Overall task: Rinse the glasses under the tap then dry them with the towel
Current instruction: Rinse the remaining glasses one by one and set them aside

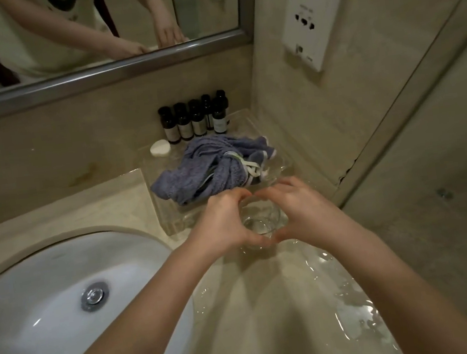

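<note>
Both hands wrap one clear glass that stands upright on the wet counter, just right of the sink. The left hand curls around its left side and the right hand around its right side, thumbs meeting at the near edge and fingertips nearly meeting at the far edge — a closed ring of fingers holding the glass between them. The mouth of the glass faces up and its base shows through the open top. Just behind the hands a crumpled blue-grey towel with white trim lies heaped on a clear tray set against the back wall. At the tray's far end stands a row of small dark bottles, and a white soap lies beside them to the left. The sink is white with a metal drain in the bowl. Puddles of water shine on the counter to the right of the arms. Above, a framed mirror reflects the arms — the tap itself is out of view.
</note>
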Available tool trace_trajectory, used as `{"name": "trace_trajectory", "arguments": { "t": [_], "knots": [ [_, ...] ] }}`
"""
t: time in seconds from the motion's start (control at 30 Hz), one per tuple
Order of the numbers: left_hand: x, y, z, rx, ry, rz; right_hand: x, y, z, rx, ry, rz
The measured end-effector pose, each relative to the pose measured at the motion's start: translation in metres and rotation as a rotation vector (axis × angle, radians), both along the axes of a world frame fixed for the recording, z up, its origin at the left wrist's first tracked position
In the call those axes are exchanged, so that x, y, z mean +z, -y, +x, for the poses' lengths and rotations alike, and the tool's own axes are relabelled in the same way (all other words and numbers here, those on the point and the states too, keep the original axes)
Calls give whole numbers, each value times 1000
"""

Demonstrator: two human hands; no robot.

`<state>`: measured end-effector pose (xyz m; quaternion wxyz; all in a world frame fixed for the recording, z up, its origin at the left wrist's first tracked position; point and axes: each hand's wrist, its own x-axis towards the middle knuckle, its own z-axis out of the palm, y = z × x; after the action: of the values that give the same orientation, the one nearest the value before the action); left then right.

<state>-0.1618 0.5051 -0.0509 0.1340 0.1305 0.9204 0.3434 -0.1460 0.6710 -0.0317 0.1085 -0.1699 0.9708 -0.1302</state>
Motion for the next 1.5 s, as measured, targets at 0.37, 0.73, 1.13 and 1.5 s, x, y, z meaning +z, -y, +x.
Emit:
{"name": "trace_trajectory", "arguments": {
  "t": [0.37, 0.73, 1.13, 1.5],
  "knots": [
    [0, -7, 1, 52, 14, -52, -4, -3, -15, 16, 47, -23],
    [-4, -12, 8, 58, -2, -132, 5, 0, -12, 65, 57, 83],
    [61, 146, 34, -41, 155, -526, 73, 114, 16, 209, 20, 194],
    [111, 454, 167, 400, 322, -585, 86, 400, 69, 611, 33, 197]
  ]
}}
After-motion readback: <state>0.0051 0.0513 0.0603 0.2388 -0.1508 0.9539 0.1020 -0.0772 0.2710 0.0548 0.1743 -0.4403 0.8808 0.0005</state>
